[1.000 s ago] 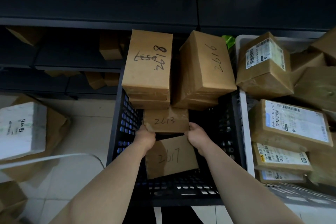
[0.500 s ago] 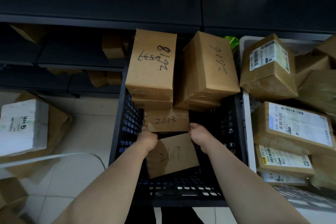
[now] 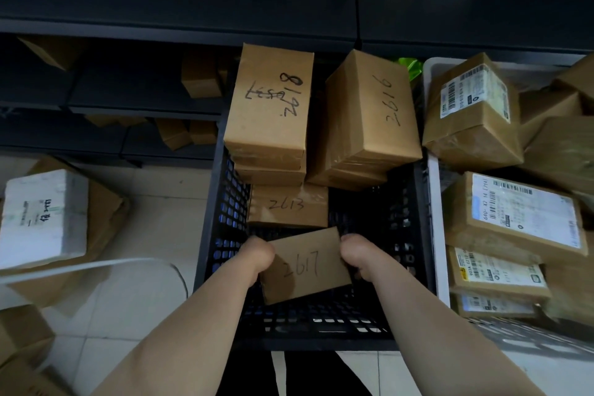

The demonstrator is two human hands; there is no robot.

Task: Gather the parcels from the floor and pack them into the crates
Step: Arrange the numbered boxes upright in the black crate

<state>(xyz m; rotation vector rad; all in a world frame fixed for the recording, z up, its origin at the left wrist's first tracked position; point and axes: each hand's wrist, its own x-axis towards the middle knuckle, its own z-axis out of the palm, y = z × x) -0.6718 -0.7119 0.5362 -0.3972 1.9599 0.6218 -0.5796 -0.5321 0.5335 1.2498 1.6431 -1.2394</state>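
Note:
A brown parcel marked 2617 (image 3: 303, 267) sits low inside the black crate (image 3: 212, 235), tilted. My left hand (image 3: 255, 255) grips its left edge and my right hand (image 3: 358, 254) grips its right edge; the fingers are hidden below it. Just beyond lies the parcel marked 2613 (image 3: 289, 206). Behind that, taller stacks topped by the parcels marked 2618 (image 3: 270, 100) and 2616 (image 3: 369, 109) fill the crate's far half.
A white crate (image 3: 434, 202) on the right is heaped with labelled parcels (image 3: 520, 212). On the tiled floor to the left lie a white parcel (image 3: 45, 219) on brown ones and a white strap (image 3: 96, 267). Dark shelving (image 3: 160, 10) stands behind.
Both hands have pulled back from parcel 2613 toward me and now hold the sides of parcel 2617, which has shifted nearer and lower in the crate.

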